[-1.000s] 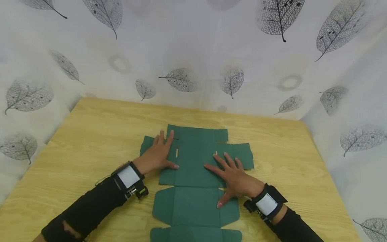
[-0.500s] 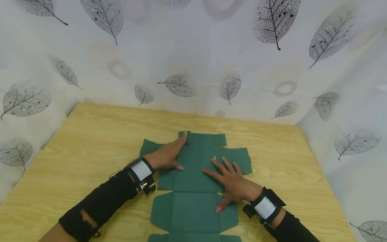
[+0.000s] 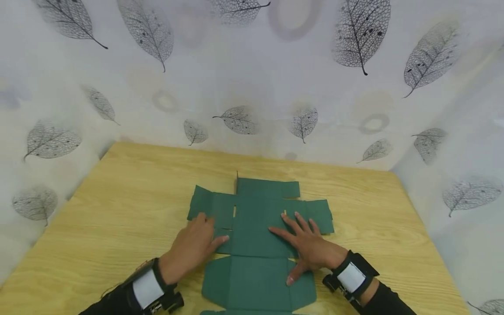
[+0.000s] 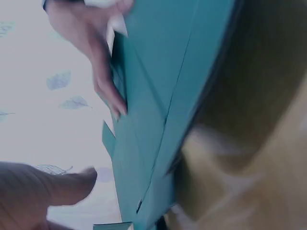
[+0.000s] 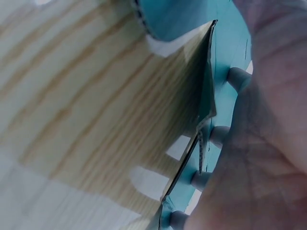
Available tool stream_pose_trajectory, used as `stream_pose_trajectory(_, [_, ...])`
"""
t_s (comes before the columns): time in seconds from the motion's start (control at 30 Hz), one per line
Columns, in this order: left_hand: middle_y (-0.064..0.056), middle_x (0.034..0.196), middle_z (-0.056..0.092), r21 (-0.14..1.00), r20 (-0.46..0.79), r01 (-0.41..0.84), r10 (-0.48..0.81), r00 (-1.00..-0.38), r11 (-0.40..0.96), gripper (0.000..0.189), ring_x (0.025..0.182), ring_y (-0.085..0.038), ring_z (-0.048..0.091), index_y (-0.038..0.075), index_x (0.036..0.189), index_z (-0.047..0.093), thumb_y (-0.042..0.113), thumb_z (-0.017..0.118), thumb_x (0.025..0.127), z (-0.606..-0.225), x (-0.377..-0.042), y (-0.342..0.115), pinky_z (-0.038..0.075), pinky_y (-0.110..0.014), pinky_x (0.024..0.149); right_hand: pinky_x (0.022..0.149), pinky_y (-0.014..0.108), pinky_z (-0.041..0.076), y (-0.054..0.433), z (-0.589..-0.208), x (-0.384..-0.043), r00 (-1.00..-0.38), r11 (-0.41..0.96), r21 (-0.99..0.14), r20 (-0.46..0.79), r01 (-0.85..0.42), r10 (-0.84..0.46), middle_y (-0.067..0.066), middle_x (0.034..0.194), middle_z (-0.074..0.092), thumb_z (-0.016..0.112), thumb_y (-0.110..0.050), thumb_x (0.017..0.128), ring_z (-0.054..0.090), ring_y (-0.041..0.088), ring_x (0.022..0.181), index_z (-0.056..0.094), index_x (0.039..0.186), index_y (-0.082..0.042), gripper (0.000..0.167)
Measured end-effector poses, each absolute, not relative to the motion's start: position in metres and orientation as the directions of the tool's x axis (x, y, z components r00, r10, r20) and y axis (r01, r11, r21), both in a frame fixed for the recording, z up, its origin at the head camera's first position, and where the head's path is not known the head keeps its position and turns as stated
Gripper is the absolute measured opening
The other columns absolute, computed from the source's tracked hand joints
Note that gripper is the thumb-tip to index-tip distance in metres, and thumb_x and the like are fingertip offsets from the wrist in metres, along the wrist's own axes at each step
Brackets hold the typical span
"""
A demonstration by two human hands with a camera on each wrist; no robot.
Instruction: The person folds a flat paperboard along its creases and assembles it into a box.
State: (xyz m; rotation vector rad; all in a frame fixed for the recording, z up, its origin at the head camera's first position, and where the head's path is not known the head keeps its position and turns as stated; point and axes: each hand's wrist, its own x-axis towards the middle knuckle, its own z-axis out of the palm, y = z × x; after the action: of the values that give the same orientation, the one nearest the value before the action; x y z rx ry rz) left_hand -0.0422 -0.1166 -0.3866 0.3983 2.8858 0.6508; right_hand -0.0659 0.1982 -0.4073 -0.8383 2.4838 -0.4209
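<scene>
Green card, an unfolded box blank [image 3: 260,227], lies flat on the wooden table [image 3: 118,197] under both palms. The right hand [image 3: 309,247] presses it with fingers spread; the left hand [image 3: 190,249], fingers relaxed, rests on its near-left flap. Uneven pressure could skew a crease or slide the blank.

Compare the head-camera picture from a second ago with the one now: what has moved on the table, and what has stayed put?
The left hand has drawn back toward the person, from the far left flap to the near left edge of the green cardboard box blank. The far left tab, flat a second ago, now stands upright. The right hand stays pressed flat with spread fingers on the blank's right side, and the blank stays flat on the wooden table.
</scene>
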Motion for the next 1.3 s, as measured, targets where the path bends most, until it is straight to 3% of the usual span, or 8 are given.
stream_pose_trajectory(0.1, [-0.019, 0.096, 0.063, 0.487, -0.142, 0.165, 0.264, -0.954, 0.858, 0.05, 0.078, -0.027, 0.063, -0.012, 0.111, 0.068, 0.033, 0.076, 0.091, -0.389, -0.025, -0.118, 0.053, -0.041, 0.057, 0.108, 0.079, 0.005, 0.199, -0.405, -0.065, -0.704, 0.777, -0.421, -0.354, -0.467, -0.615, 0.02, 0.166, 0.014, 0.092, -0.061, 0.055, 0.005, 0.057, 0.148, 0.03, 0.16, -0.029, 0.126])
stream_pose_trajectory(0.2, [-0.021, 0.109, 0.063, 0.524, -0.084, 0.242, 0.333, -0.939, 0.817, 0.057, 0.095, -0.032, 0.065, -0.013, 0.124, 0.062, 0.031, 0.076, 0.091, -0.396, -0.013, -0.113, 0.057, -0.046, 0.073, 0.109, 0.078, 0.005, 0.2, -0.405, -0.065, -0.706, 0.787, -0.409, -0.367, -0.462, -0.606, 0.018, 0.166, 0.014, 0.091, -0.063, 0.054, 0.005, 0.055, 0.148, 0.028, 0.16, -0.031, 0.127])
stream_pose_trajectory(0.33, [-0.022, 0.129, 0.056, 0.505, -0.011, 0.396, 0.464, -0.886, 0.767, 0.068, 0.117, -0.036, 0.058, -0.01, 0.141, 0.051, 0.029, 0.076, 0.092, -0.406, -0.004, -0.102, 0.053, -0.048, 0.091, 0.109, 0.078, 0.007, 0.199, -0.408, -0.065, -0.693, 0.769, -0.416, -0.353, -0.485, -0.628, 0.02, 0.166, 0.015, 0.09, -0.062, 0.056, 0.006, 0.057, 0.148, 0.029, 0.16, -0.029, 0.125])
stream_pose_trajectory(0.47, [-0.025, 0.135, 0.052, 0.397, -0.012, 0.488, 0.536, -0.844, 0.777, 0.073, 0.119, -0.038, 0.057, -0.006, 0.143, 0.051, 0.034, 0.079, 0.088, -0.414, -0.003, -0.093, 0.054, -0.048, 0.087, 0.109, 0.078, 0.008, 0.197, -0.41, -0.064, -0.681, 0.761, -0.421, -0.356, -0.494, -0.64, 0.02, 0.166, 0.015, 0.089, -0.063, 0.058, 0.006, 0.057, 0.148, 0.028, 0.16, -0.03, 0.124])
stream_pose_trajectory(0.63, [-0.025, 0.139, 0.051, 0.268, -0.002, 0.53, 0.551, -0.835, 0.805, 0.078, 0.122, -0.037, 0.055, 0.0, 0.143, 0.054, 0.042, 0.08, 0.083, -0.415, -0.004, -0.09, 0.054, -0.047, 0.082, 0.11, 0.078, 0.007, 0.195, -0.408, -0.065, -0.687, 0.771, -0.412, -0.366, -0.485, -0.628, 0.019, 0.166, 0.015, 0.089, -0.064, 0.057, 0.006, 0.056, 0.148, 0.028, 0.16, -0.031, 0.125])
stream_pose_trajectory(0.93, [-0.029, 0.132, 0.051, 0.16, 0.014, 0.438, 0.442, -0.897, 0.885, 0.104, 0.112, -0.035, 0.056, -0.015, 0.137, 0.051, 0.062, 0.078, 0.072, -0.42, 0.003, -0.089, 0.054, -0.038, 0.081, 0.106, 0.078, 0.017, 0.195, -0.375, -0.075, -0.656, 0.753, -0.432, -0.382, -0.496, -0.651, 0.025, 0.162, 0.02, 0.088, -0.061, 0.064, 0.019, 0.058, 0.144, 0.026, 0.16, -0.024, 0.12])
stream_pose_trajectory(1.13, [-0.027, 0.131, 0.05, 0.155, 0.045, 0.404, 0.402, -0.914, 0.902, 0.104, 0.108, -0.032, 0.056, -0.013, 0.133, 0.052, 0.063, 0.081, 0.068, -0.422, 0.002, -0.089, 0.054, -0.039, 0.078, 0.106, 0.077, 0.022, 0.172, -0.33, -0.118, -0.765, 0.813, -0.285, -0.283, -0.508, -0.578, 0.03, 0.158, 0.026, 0.089, -0.052, 0.069, 0.026, 0.056, 0.142, 0.029, 0.159, -0.013, 0.115])
stream_pose_trajectory(1.3, [-0.026, 0.136, 0.049, 0.197, 0.004, 0.36, 0.366, -0.93, 0.912, 0.103, 0.111, -0.033, 0.055, -0.013, 0.133, 0.052, 0.061, 0.082, 0.068, -0.424, 0.003, -0.087, 0.054, -0.042, 0.081, 0.11, 0.074, 0.02, 0.155, -0.352, -0.149, -0.823, 0.873, -0.19, -0.294, -0.448, -0.486, 0.03, 0.158, 0.028, 0.091, -0.049, 0.07, 0.026, 0.054, 0.143, 0.023, 0.16, -0.012, 0.119])
